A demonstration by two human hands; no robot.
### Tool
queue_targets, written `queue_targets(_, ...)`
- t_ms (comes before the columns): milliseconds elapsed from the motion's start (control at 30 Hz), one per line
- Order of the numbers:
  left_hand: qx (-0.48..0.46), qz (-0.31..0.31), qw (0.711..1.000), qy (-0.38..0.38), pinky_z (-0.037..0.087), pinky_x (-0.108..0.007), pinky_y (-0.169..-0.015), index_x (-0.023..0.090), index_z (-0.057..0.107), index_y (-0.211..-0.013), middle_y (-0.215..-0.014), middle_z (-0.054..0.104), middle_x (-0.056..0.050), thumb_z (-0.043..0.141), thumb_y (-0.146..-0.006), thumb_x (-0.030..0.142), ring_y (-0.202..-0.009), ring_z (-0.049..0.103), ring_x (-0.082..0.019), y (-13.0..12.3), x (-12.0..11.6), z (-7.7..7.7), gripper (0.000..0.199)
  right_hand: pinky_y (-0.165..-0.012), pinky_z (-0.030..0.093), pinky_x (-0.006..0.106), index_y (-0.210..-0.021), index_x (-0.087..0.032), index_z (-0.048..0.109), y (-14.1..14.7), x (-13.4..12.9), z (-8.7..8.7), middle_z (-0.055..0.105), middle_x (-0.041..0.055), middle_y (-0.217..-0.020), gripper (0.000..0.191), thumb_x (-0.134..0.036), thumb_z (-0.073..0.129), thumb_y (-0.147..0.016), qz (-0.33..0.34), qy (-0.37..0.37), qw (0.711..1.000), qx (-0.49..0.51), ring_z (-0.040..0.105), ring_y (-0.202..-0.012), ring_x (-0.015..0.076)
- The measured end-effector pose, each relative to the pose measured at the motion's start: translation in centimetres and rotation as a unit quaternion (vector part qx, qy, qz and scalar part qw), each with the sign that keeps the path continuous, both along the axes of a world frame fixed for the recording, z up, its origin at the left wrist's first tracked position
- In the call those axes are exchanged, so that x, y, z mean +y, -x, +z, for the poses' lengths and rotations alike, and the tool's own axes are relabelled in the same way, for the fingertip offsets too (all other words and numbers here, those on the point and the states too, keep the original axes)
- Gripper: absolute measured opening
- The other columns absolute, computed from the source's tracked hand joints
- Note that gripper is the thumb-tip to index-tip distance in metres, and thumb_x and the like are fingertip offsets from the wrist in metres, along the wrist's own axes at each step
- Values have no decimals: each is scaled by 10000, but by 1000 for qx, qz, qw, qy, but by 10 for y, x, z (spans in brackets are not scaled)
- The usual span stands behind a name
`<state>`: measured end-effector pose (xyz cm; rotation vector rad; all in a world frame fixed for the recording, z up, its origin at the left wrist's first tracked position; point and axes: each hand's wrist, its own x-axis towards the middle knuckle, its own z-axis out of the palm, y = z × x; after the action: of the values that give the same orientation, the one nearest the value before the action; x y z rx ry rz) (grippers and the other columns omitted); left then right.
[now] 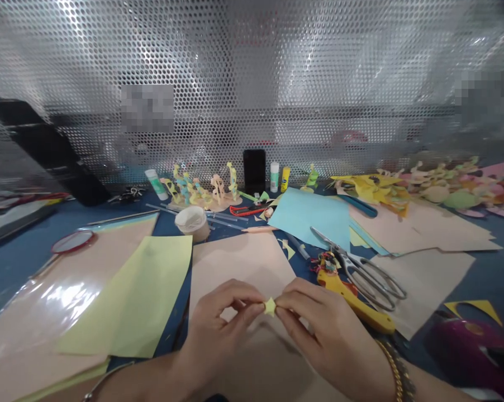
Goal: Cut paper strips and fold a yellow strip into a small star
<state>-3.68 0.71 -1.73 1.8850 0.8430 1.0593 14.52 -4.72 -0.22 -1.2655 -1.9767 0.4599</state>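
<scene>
A small pale-yellow paper star (270, 306) is pinched between my two hands over a pink paper sheet (239, 254). My left hand (222, 321) grips its left side between thumb and forefinger. On the opposite side, the thumb and forefinger of my right hand (319, 321) press the star's right points. Both hands are closed, with the fingertips nearly meeting around it. Beside my right hand lie a yellow-handled cutter (356, 304) and metal scissors (352, 262). A yellow paper sheet (138, 296) spreads to the left of my left hand.
Behind the sheet stand a white tub (192, 223), a glue stick (274, 177) and a black phone (254, 170). Blue paper (308, 215) lies right of them. Paper ornaments (218, 192) line the back, before a perforated metal panel (252, 72). A magnifying glass (73, 241) rests at left.
</scene>
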Motion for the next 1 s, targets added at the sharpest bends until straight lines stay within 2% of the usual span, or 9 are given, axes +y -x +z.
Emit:
queue_targets(367,20,-9,1000,-12,463,-175,-625,233,633,-767,-721,646,44,589,-840,144,-685,608,-94,1,-3,1,123,-651,426,228,-906,-184,634,0,-2,2,590,11,-806,128,-160,508,-907,-1,-37,998,56,559,-722,103)
queue_targets(500,13,-16,1000,-8,457,-163,-622,240,629,-768,-714,634,54,581,-848,136,-675,595,-83,0,-4,2,139,-626,415,230,-916,-205,635,0,-4,2,589,-2,-793,137,-152,508,-908,-4,-30,998,61,553,-706,100)
queue_targets(733,-58,-16,998,20,494,-191,-621,244,632,-838,-798,634,29,640,-803,135,-736,613,-111,0,-5,-1,115,-586,411,228,-864,-189,604,-1,-6,-1,562,-9,-761,115,-141,504,-896,-29,-18,998,56,536,-649,93)
queue_targets(833,-63,-31,997,18,500,-205,-610,227,650,-797,-782,651,12,680,-773,137,-740,625,-128,0,-4,-1,98,-580,419,207,-883,-193,618,0,-5,-3,573,-11,-767,108,-132,529,-881,-34,-37,997,66,550,-657,85)
queue_targets(1000,-56,-6,998,-7,504,-215,-614,224,665,-771,-753,668,10,648,-794,123,-709,636,-126,-1,-3,0,105,-598,435,197,-873,-182,648,2,-4,1,603,-2,-758,96,-129,568,-861,-21,-87,995,54,565,-667,86)
